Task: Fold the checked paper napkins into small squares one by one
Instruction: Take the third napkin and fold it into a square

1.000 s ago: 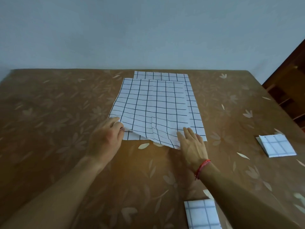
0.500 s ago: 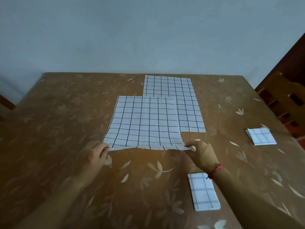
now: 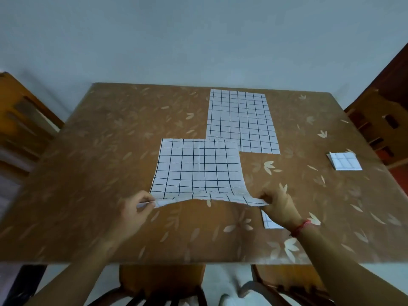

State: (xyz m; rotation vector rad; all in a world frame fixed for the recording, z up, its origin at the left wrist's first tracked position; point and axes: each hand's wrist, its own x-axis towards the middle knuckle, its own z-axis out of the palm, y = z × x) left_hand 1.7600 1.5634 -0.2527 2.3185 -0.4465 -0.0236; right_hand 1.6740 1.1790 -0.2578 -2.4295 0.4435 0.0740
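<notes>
1. Left hand and right hand each pinch a near corner of the white black-checked paper napkin, which lies flat just beyond them.
2. Near edge lifted, sagging between the hands.
3. Thin, limp, tears easily: hold corners, keep light tension.

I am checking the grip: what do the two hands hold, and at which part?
Both hold the near checked napkin: the left hand pinches its near left corner, the right hand its near right corner.
</notes>
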